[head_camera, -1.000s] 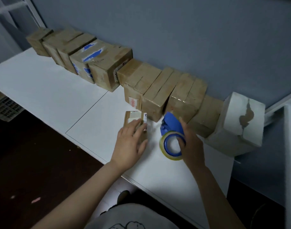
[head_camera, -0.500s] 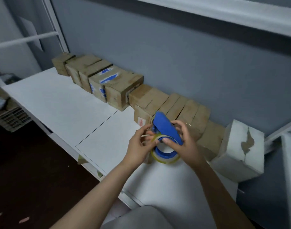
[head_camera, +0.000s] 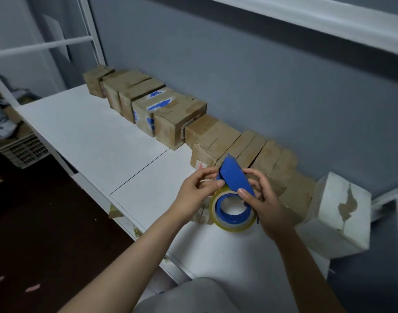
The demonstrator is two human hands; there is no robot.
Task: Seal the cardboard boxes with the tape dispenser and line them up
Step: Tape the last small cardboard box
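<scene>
Above white table, tape dispenser now raised, gripped by right hand, pinched by left hand.

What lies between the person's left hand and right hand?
The blue tape dispenser with its roll of tape sits between the left hand and right hand, both gripping it, as the head view shows.

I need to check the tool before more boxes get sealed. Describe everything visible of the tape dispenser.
The tape dispenser is blue plastic, it seems: a curved guard above a round hub carrying a roll of clear, yellowish tape. It is held tilted above the white table. The right hand grips its guard and right side; the left hand pinches its front edge.
</scene>
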